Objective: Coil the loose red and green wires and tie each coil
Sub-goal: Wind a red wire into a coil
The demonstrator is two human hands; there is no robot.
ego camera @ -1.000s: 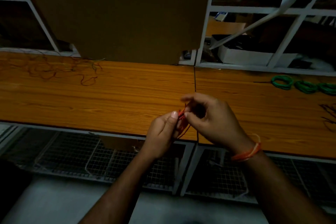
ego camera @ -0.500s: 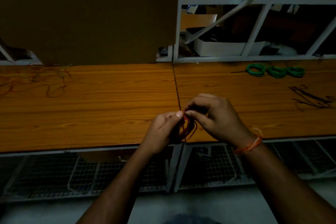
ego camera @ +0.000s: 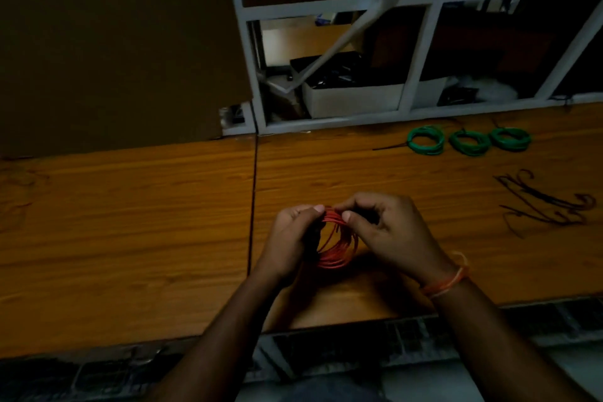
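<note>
Dim light throughout. Both hands meet just below the centre of the frame, over the wooden bench. Between them a red wire coil, several loops deep, stands roughly on edge, its lower arc close to the bench surface; whether it touches cannot be told.

Left hand: fingers curled around the coil's left side, thumb tip pressed to the top of the loops.

Right hand: fingers bent, thumb and forefinger pinching the top of the coil just beside the left thumb. Orange thread band on the right wrist.

Upper right of the frame, near the bench's back edge: three green wire coils in a row, just beside one another. A thin dark strand runs out to the left from the leftmost one.

Right edge, between the green coils and the right hand: a loose scatter of thin dark ties lying flat on the bench.

A seam runs front to back across the bench, left of the hands. Behind the bench, a grey metal shelf frame holding a white box; a brown board fills the upper left.
</note>
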